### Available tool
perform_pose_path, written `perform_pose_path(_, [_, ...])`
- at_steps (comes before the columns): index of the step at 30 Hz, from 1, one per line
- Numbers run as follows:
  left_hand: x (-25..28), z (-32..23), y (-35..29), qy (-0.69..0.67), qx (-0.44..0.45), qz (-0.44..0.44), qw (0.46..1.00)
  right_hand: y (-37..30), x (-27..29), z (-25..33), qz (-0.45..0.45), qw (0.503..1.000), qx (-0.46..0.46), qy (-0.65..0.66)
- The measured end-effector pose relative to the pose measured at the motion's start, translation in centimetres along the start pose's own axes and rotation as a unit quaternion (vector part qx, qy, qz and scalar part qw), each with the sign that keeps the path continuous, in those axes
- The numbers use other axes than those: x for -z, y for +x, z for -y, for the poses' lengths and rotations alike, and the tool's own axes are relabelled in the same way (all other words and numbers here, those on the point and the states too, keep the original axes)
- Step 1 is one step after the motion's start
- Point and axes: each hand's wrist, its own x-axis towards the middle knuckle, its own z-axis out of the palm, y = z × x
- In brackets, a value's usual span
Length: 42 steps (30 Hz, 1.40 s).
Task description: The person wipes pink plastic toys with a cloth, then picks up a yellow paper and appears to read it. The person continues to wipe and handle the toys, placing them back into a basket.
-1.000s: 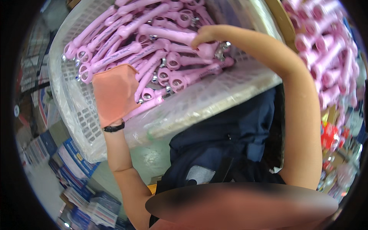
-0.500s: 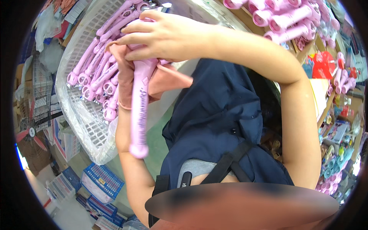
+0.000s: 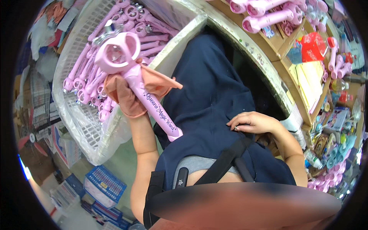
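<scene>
The workspace is crowded: a pale green floor (image 3: pixel 135 161) shows at the lower left, with blue packs (image 3: pixel 105 184) stacked on it and a fan (image 3: pixel 32 136) with reddish blades at the far left edge. On the right, brown cartons (image 3: pixel 285 51) hold pink pieces (image 3: pixel 274 18), a red pack (image 3: pixel 313 46) and yellow paper (image 3: pixel 306 81).

In the head view, a white basket (image 3: pixel 61 103) with slotted walls and clear plastic (image 3: pixel 99 151) over its side stands at the upper left, partly filled with a heap of pink wands (image 3: pixel 78 84). A worn white ledge (image 3: pixel 184 36) runs between it and the person's navy clothing (image 3: pixel 207 82).

The left hand (image 3: pixel 124 94) is wrapped in an orange cloth (image 3: pixel 159 79) and closed around one wand (image 3: pixel 155 109), gripping it just below its head. That wand is tilted in front of the basket: its ringed head, with a clear gem and a silvery tip, points to the upper left, and its shaft slants down toward the clothing. Whether its lower end touches the fabric cannot be told.

The right hand (image 3: pixel 253 122) rests against the clothing, fingers loosely bent; whether they pinch anything is unclear. It is well apart from the basket.
</scene>
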Motion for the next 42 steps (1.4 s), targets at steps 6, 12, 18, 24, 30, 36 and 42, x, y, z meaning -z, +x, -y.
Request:
perform_pose_path(6, [-1.3, -2.8, 1.4, -0.275, 0.214, 0.120, 0.929, -6.3, 7.0, 11.9, -0.416, 0.901, -0.076, -0.090])
perform_pose_path(12, [-1.7, -1.4, 0.6, -0.482, 0.378, 0.163, 0.773, -7.2, 6.3, 20.7, 0.374, 0.688, 0.622, -0.017])
perform_pose_path(18, [-2.6, -1.8, 1.8, -0.517, 0.383, 0.116, 0.757, 7.9, 5.1, 8.5, -0.217, 0.936, 0.214, 0.175])
perform_pose_path(24, [-4.8, -1.8, 4.0, -0.820, 0.421, 0.113, 0.372, 12.7, -2.4, 3.6, -0.284, 0.956, 0.013, -0.067])
perform_pose_path(30, [-6.7, -1.5, 3.3, -0.797, 0.517, -0.053, 0.307, 11.2, -1.1, 2.3, -0.423, 0.843, 0.004, -0.332])
perform_pose_path(36, [-6.4, -0.2, 1.4, -0.684, 0.372, 0.069, 0.624, 10.8, -2.1, 2.4, 0.054, 0.829, 0.031, 0.556])
perform_pose_path(42, [-8.0, 3.5, 2.3, -0.635, 0.518, 0.300, 0.489, 12.6, -0.1, 2.2, -0.340, 0.940, 0.013, 0.011])
